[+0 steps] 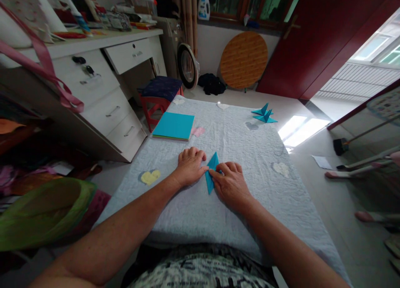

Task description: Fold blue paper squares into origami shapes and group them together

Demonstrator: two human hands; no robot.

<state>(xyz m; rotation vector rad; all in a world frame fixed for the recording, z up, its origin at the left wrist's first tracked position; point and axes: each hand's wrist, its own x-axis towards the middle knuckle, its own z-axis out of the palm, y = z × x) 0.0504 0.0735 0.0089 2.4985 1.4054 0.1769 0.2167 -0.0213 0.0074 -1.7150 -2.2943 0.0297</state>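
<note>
A piece of blue origami paper (214,159), folded into a narrow diamond, lies on the cloth-covered table between my hands. My left hand (190,166) is closed, its fingers curled, with the thumb tip pressing on the diamond's left edge at mid-height. From the other side my right hand (231,181) grips the paper, its index finger laid across the middle and the other fingers curled at the right edge. My fingertips cover part of the folds. A stack of square blue paper (174,125) rests farther off to the left. Folded blue paper cranes (265,115) stand at the far right corner.
The table (250,146) has a pale quilted cloth with heart shapes. A red stool (156,102) touches its far left side. Beyond are a white desk (103,100) with drawers and a washing machine (187,65) with its door ajar. A green bin (46,213) sits at left.
</note>
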